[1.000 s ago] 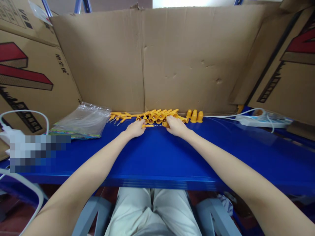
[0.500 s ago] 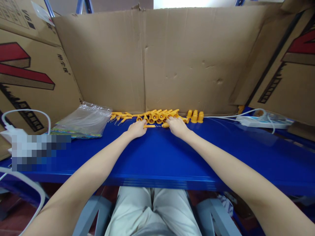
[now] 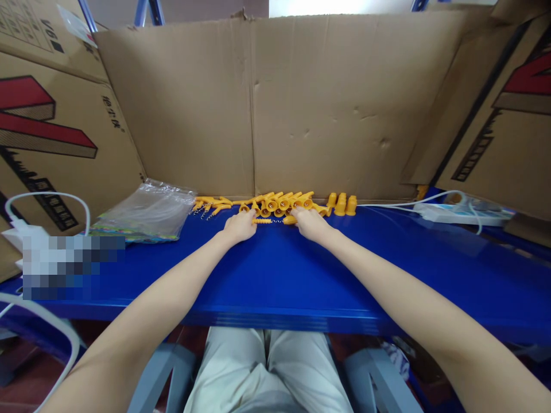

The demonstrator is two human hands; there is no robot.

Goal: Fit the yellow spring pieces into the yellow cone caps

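My left hand [image 3: 240, 227] is closed on one end of a yellow corkscrew; its ridged shaft [image 3: 262, 221] sticks out to the right and ends in a metal spiral [image 3: 278, 221]. Facing the spiral's tip, a yellow tapered piece [image 3: 290, 219] is gripped by my right hand [image 3: 311, 223], whose fingers partly hide it. Just behind both hands lies a stacked row of yellow bell-shaped pieces [image 3: 283, 203] with open mouths towards me. Several yellow corkscrew parts with metal spirals [image 3: 210, 205] lie left of the row. Three yellow caps [image 3: 340, 205] stand to its right.
A cardboard wall [image 3: 336, 103] closes the back of the blue table [image 3: 275, 275]. Clear plastic bags [image 3: 144, 209] lie stacked on the left beside a printed carton [image 3: 51, 137]. On the right sit a white power strip [image 3: 456, 212] and cables. A white device [image 3: 30, 241] with a cable is at far left.
Both hands keep almost the same place and grip. The tapered piece in my right hand shows slightly more and seems a little closer to the spiral.
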